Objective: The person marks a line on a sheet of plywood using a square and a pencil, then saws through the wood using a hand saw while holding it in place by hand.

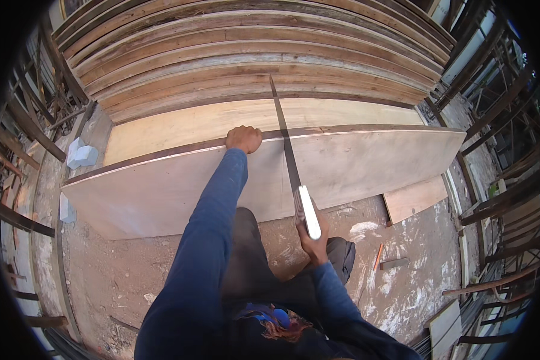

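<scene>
A long plywood panel stands on its edge across the view, with a dark wooden batten along its top. My left hand is closed over that top edge, a little left of the middle. In my right hand is a handsaw, held by its white handle. Its long dark blade crosses the panel's top edge just right of my left hand, its tip pointing away from me. A faint vertical line runs down the panel face near the blade. How deep the blade sits in the wood, I cannot tell.
Behind the panel lies a pale plywood sheet, then a stack of long boards. Grey blocks sit at the left. A small plywood offcut, an orange pencil-like stick and a flat grey piece lie on the right floor.
</scene>
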Tool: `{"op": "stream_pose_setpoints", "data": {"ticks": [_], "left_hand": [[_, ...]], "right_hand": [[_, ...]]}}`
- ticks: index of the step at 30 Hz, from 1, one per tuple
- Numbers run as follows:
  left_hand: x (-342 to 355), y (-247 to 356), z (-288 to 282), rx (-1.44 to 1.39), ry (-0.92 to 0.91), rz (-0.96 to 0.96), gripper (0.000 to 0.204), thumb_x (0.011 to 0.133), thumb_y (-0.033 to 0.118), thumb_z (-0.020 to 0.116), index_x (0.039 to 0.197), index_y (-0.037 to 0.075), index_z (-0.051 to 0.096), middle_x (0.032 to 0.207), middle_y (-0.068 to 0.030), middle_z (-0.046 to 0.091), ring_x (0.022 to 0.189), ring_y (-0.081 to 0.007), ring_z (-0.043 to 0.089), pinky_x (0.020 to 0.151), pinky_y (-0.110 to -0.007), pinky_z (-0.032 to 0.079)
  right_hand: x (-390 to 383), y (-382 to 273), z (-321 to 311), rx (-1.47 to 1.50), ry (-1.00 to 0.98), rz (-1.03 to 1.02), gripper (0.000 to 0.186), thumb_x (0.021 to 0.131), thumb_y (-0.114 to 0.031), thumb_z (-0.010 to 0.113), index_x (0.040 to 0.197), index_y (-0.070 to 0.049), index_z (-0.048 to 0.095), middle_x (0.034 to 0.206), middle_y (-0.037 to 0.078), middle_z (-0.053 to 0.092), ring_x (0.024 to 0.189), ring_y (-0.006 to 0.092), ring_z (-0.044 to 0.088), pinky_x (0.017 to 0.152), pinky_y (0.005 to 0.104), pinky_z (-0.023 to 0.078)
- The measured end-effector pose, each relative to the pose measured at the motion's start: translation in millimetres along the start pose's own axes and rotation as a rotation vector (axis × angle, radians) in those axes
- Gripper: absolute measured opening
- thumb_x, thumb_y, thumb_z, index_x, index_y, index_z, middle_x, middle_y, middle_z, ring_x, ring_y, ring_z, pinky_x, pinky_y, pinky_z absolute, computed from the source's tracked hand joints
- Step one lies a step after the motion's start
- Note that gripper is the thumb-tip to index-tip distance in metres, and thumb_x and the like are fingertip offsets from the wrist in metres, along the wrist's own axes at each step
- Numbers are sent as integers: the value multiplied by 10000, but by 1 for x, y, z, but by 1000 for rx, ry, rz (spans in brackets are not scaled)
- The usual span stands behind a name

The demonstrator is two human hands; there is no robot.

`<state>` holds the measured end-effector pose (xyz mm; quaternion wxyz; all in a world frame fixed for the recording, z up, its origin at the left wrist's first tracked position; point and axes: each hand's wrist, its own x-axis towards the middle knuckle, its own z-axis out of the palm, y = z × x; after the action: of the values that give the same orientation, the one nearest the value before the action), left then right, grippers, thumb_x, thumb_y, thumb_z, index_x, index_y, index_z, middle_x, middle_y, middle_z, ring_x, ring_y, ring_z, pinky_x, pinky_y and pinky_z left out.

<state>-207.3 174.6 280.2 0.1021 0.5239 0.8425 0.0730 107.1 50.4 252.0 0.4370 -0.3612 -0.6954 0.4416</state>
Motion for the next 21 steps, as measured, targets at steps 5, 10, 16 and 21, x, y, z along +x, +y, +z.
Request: {"op": "stream_pose_setpoints", "data": {"ticks": [5, 10, 16, 21], "left_hand": [[15, -17, 0, -56, -40, 42, 575, 975, 392, 299, 1053, 12, 723, 1144, -212, 686, 1079, -362, 648, 972, -469, 486], [16, -26, 10, -26, -21, -16, 570, 974, 376, 290, 1060, 12, 721, 1153, -215, 681, 1088, -357, 646, 963, -470, 492], [2, -5, 1, 10, -7, -21, 553, 976, 374, 307, 1090, 24, 719, 1136, -217, 687, 1074, -368, 651, 972, -455, 485], [-5, -5, -6, -38, 29, 30, 580, 983, 399, 304, 1065, -1, 717, 1129, -222, 685, 1072, -385, 643, 971, -479, 483]], "right_hand": [[49, 4, 28, 96, 12, 144, 557, 814, 2, 651, 1360, 11, 540, 941, 91, 678, 849, 124, 615, 798, 272, 503], [-133, -36, -44, -36, -48, 238, 570, 846, -26, 663, 1387, 44, 497, 1186, 154, 669, 1097, 174, 618, 974, 309, 465], [-39, 6, -11, 35, -1, 89, 554, 835, 3, 630, 1377, 29, 519, 1051, 150, 697, 965, 144, 641, 917, 265, 480], [81, 3, 34, 91, 36, 18, 542, 806, 3, 652, 1339, 24, 552, 970, 126, 696, 876, 145, 645, 801, 282, 512]]}}
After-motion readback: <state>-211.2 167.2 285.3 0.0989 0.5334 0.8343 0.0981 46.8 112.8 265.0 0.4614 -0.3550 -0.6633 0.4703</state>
